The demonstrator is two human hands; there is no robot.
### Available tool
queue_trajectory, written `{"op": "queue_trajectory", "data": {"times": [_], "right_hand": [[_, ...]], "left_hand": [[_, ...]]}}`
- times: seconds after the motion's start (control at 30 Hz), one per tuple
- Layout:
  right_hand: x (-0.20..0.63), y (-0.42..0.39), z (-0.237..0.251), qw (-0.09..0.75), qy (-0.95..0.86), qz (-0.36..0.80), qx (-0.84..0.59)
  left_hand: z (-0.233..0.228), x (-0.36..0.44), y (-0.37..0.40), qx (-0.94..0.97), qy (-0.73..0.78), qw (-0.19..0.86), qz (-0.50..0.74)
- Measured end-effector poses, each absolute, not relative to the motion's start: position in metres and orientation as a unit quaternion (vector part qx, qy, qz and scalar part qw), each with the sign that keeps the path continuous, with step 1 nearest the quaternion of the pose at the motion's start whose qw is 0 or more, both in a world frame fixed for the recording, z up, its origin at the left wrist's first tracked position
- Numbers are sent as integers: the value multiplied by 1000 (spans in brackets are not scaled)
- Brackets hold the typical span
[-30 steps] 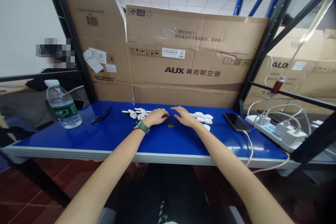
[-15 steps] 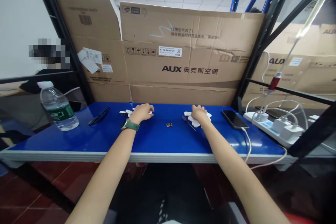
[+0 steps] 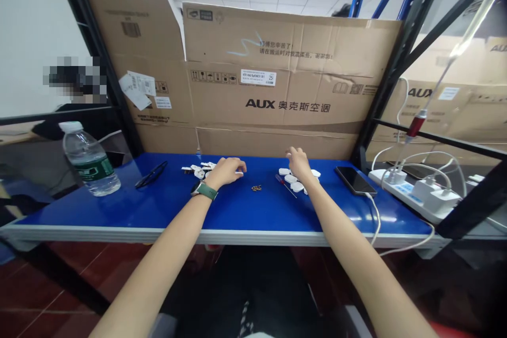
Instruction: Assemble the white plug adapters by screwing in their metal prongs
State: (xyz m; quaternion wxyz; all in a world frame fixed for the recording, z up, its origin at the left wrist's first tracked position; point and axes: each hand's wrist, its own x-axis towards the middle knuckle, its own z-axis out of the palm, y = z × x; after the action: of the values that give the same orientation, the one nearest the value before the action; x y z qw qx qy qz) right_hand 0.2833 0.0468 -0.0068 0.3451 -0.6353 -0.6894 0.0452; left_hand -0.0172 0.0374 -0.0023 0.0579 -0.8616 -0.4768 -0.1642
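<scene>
My left hand (image 3: 228, 170), with a green-banded watch on its wrist, is closed on a small white part (image 3: 239, 172), mostly hidden by the fingers. It is just right of a cluster of white pieces (image 3: 198, 171). My right hand (image 3: 298, 162) hovers over the far side of a group of rounded white plastic pieces (image 3: 297, 187). Its fingers are curled together; what they hold, if anything, is too small to make out. A thin screwdriver (image 3: 280, 179) with a red handle lies beside those pieces. Between the hands rests a small pile of brass-coloured screws (image 3: 256, 188).
A black phone (image 3: 355, 180) on a white cable lies at the right, near a power strip (image 3: 415, 195) with chargers. Dark glasses (image 3: 151, 175) and a water bottle (image 3: 93, 163) stand left. A cardboard sheet (image 3: 293, 90) walls the back. A person sits beyond the left frame.
My left hand has shifted right with the white part, uncovering more of the left cluster. My right hand has risen off the white pieces, slightly away from me.
</scene>
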Motion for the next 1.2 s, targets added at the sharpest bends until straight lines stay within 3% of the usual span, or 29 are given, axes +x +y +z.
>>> {"op": "queue_trajectory", "data": {"times": [0.1, 0.2, 0.3, 0.73, 1.2], "right_hand": [[275, 48, -7, 508, -676, 270, -461], [267, 44, -8, 540, -614, 470, -334], [262, 39, -7, 539, -575, 546, -284], [262, 34, -3, 537, -549, 571, -290], [263, 34, -6, 539, -574, 545, -288]], "left_hand": [[-5, -10, 36, -874, -456, 54, -160], [-5, -9, 36, -878, -449, 52, -161], [-4, -11, 36, -874, -454, 41, -165], [0, -29, 34, -797, -585, 64, -132], [1, -29, 34, -847, -517, -22, -118]]}}
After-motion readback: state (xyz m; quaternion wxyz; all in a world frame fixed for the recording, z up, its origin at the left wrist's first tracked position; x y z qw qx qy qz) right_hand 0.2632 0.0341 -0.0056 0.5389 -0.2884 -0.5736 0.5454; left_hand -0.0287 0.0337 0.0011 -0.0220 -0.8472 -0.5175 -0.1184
